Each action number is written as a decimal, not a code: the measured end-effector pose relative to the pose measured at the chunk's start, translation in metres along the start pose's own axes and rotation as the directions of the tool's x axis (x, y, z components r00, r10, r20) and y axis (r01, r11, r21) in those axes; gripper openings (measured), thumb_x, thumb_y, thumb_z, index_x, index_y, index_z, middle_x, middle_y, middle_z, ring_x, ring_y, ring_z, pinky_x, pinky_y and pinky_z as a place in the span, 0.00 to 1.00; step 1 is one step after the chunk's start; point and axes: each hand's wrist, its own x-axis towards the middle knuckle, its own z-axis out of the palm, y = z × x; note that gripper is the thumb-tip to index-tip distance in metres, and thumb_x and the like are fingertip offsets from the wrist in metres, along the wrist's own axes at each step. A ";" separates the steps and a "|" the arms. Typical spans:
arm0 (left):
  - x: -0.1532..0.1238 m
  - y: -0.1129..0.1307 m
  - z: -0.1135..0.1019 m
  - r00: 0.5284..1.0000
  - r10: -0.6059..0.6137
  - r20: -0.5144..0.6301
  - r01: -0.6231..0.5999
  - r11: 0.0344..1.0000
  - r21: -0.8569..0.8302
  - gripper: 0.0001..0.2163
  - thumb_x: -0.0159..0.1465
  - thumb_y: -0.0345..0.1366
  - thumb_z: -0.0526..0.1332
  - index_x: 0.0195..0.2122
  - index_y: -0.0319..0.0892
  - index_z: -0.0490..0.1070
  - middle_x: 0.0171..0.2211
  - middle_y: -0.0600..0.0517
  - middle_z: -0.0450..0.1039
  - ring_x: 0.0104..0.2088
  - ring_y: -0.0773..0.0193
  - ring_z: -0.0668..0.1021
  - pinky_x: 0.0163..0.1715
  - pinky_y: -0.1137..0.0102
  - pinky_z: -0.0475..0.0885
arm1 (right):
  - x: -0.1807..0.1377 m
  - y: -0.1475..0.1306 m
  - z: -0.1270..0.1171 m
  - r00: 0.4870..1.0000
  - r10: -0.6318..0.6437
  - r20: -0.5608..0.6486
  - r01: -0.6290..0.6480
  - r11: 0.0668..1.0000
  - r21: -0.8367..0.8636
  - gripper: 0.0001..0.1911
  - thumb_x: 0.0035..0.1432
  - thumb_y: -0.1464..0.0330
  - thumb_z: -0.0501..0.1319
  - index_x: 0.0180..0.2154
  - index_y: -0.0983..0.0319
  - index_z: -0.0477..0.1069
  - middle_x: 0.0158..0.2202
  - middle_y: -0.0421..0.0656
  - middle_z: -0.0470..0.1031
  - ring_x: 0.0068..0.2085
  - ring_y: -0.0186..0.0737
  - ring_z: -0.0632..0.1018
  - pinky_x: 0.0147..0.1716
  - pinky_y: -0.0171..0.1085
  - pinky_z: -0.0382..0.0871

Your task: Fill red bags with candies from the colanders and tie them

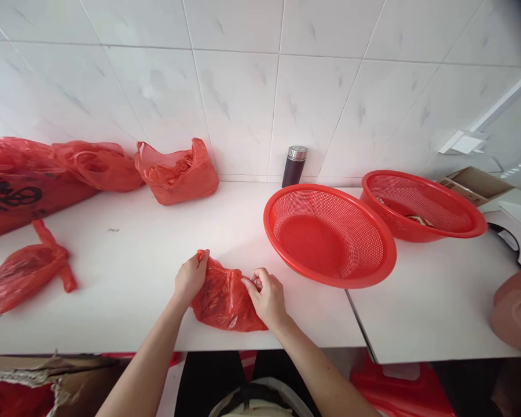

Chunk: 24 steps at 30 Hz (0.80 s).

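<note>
A red plastic bag [226,304] rests near the front edge of the white table, its contents only dimly visible through the film. My left hand [191,277] is closed on the upper left part of its rim. On the other side, my right hand [265,294] pinches the bag's upper right edge between thumb and fingers. Just beyond my right hand stands a red plastic colander [316,243] with nothing seen in it. To the left lies a knotted red plastic bag [24,272], apart from both hands.
Against the tiled wall stand an open red bag [182,179], more red bags [99,165] and a dark thermos [293,168]. A second colander [425,202] holds a small item. A cardboard box [477,182] is at back right; a torn carton [78,388] sits below left. Part of another person [518,310] shows at right.
</note>
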 end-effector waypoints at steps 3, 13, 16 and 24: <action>0.002 -0.009 -0.018 0.999 -0.025 -0.042 0.019 0.990 -0.141 0.24 0.66 0.54 0.41 0.26 0.44 0.65 0.23 0.48 0.73 0.25 0.57 0.77 0.27 0.66 0.70 | 0.000 0.003 0.000 1.000 -0.016 -0.009 0.016 0.998 0.057 0.11 0.63 0.59 0.58 0.31 0.58 0.61 0.24 0.37 0.65 0.28 0.37 0.68 0.33 0.36 0.63; -0.018 0.047 -0.047 0.823 0.412 0.392 -0.429 0.902 -0.047 0.09 0.50 0.41 0.66 0.34 0.49 0.75 0.36 0.50 0.78 0.42 0.51 0.77 0.44 0.62 0.69 | 0.004 0.009 -0.007 0.998 -0.036 -0.050 0.050 0.948 0.314 0.05 0.64 0.66 0.53 0.41 0.58 0.62 0.32 0.40 0.67 0.33 0.36 0.70 0.36 0.35 0.68; -0.013 0.053 -0.053 0.765 0.377 0.522 -0.408 0.911 -0.061 0.04 0.48 0.39 0.67 0.22 0.47 0.74 0.24 0.53 0.75 0.28 0.57 0.76 0.30 0.67 0.67 | 0.001 0.010 -0.010 0.995 0.033 -0.093 0.001 0.940 0.340 0.07 0.64 0.64 0.54 0.43 0.58 0.63 0.35 0.42 0.69 0.35 0.37 0.72 0.37 0.36 0.69; 0.010 -0.021 -0.139 0.955 0.151 0.256 -0.115 0.982 -0.150 0.19 0.55 0.56 0.60 0.27 0.43 0.70 0.24 0.55 0.70 0.25 0.63 0.71 0.27 0.70 0.64 | -0.002 0.013 -0.006 0.996 0.079 0.027 -0.084 0.925 0.371 0.13 0.65 0.62 0.54 0.49 0.58 0.61 0.39 0.43 0.70 0.32 0.35 0.71 0.33 0.36 0.69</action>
